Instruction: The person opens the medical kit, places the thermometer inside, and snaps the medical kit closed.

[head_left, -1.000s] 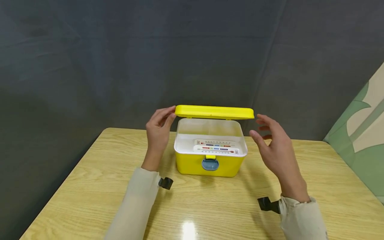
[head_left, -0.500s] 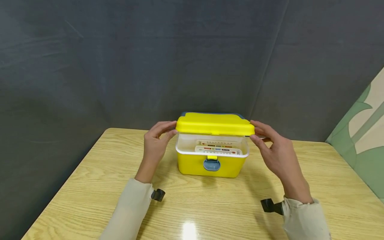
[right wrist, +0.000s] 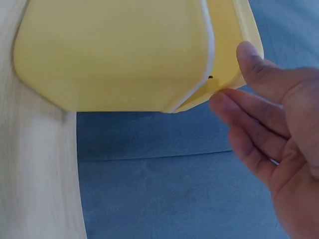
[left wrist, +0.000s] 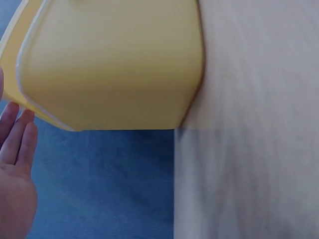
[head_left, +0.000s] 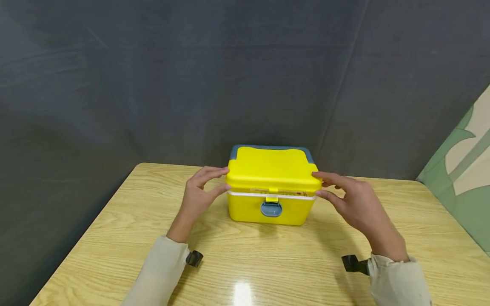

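A yellow storage box (head_left: 245,210) with a white rim stands on the table, a grey-blue latch (head_left: 271,208) hanging at its front. Its yellow lid (head_left: 273,168), bordered in grey-blue at the back, is lowered almost to the rim, with a narrow gap along the front. Through that gap a strip of the printed white thermometer cards (head_left: 283,192) shows; the rest is hidden. My left hand (head_left: 197,197) holds the lid's left front corner between thumb and fingers. At the opposite corner my right hand (head_left: 356,204) pinches the lid, as the right wrist view also shows.
The wooden table (head_left: 245,259) extends in front of the box and to both sides. Close behind its back edge hangs a dark grey cloth (head_left: 229,76). A green-and-beige patterned panel (head_left: 467,170) stands at the right.
The lid has swung down and forward from raised to nearly resting on the rim, covering the cards. The right hand, apart from it at first, has come to the lid; both hands moved down with it.
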### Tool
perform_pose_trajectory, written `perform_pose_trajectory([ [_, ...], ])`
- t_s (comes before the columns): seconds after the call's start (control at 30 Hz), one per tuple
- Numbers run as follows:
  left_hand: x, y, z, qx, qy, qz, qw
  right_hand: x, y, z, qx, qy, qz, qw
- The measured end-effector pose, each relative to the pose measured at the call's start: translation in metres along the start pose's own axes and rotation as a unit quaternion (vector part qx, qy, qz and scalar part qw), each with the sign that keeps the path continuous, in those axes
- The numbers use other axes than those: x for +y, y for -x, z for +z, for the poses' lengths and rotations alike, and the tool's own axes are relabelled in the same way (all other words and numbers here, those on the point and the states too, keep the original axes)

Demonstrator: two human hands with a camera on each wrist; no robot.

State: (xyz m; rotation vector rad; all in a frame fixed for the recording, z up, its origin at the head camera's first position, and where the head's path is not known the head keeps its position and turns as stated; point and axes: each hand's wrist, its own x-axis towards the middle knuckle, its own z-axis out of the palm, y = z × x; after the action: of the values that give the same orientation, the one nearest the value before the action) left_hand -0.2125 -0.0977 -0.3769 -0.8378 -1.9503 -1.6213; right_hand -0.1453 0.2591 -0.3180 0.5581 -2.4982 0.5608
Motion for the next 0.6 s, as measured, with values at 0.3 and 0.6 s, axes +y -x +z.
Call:
perform_pose_trajectory([
  [0.3, -0.007, 0.009, 0.005, -0.007, 0.034, 0.009, 0.9994, 0.005, 0.005, 0.004, 0.005, 0.003, -0.019, 1.000],
  [0.6, -0.009, 0.014, 0.008, 0.012, 0.048, 0.014, 0.9987, 0.005, 0.005, 0.006, 0.004, 0.012, -0.030, 0.999],
])
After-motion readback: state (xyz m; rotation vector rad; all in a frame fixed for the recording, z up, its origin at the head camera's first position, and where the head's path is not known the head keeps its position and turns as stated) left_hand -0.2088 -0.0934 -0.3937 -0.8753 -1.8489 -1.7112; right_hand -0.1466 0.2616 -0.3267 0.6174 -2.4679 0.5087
